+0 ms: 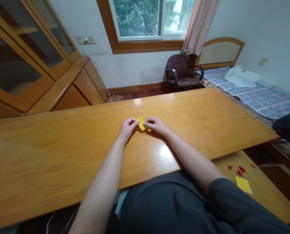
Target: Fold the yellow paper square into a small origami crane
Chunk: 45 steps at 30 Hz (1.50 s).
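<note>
A small folded piece of yellow paper point(141, 123) lies on the long wooden table point(62, 146), out in front of me at the middle. My left hand point(127, 128) pinches its left edge with curled fingers. My right hand point(156, 125) pinches the right edge the same way. Both forearms stretch forward over the table's near edge.
A lower wooden surface point(264, 188) at the right carries a yellow paper sheet point(243, 184) and several small red folded pieces point(240, 169). Beyond are a bed point(257, 94), a dark chair point(181, 71), wooden cabinets point(37, 65) on the left and a window point(150, 19).
</note>
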### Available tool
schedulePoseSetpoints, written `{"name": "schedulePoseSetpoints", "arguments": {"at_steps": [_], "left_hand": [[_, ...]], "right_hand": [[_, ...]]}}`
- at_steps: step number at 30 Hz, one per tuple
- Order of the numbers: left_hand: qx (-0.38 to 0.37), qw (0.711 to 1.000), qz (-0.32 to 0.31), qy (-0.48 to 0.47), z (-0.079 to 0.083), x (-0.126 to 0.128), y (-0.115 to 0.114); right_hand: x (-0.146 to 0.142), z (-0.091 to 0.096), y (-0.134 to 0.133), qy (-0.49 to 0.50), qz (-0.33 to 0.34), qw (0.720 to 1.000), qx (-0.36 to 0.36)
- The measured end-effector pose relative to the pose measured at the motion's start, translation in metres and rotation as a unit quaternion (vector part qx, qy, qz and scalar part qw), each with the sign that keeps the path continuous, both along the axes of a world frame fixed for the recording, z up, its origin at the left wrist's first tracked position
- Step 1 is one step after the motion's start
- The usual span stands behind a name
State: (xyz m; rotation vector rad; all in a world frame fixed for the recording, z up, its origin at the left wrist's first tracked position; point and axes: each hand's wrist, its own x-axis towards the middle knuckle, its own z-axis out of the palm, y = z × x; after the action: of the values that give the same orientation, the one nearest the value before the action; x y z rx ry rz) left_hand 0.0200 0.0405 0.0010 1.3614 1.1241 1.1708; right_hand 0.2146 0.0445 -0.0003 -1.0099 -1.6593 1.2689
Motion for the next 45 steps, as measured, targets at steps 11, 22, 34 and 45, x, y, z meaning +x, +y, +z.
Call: {"name": "schedulePoseSetpoints", "arguments": {"at_steps": [11,22,34,45], "left_hand": [[0.023,0.999,-0.009,0.025,-0.0008,-0.0009,0.0002],[0.053,0.990,-0.010,0.132,-0.0004,0.0016,-0.0029],[0.122,0.973,-0.009,0.198,-0.0009,0.0035,-0.0051],[0.082,0.987,0.040,0.135,-0.0028,-0.0010,-0.0029]], "right_hand": [[0.0010,-0.0016,0.0007,0.046,-0.033,0.998,-0.026],[-0.0001,-0.0038,0.0013,-0.041,-0.019,0.997,0.062],[-0.0031,0.0018,-0.0037,-0.078,-0.035,0.991,0.103],[-0.0014,-0.0012,-0.0002,-0.023,-0.068,0.996,0.055]]}}
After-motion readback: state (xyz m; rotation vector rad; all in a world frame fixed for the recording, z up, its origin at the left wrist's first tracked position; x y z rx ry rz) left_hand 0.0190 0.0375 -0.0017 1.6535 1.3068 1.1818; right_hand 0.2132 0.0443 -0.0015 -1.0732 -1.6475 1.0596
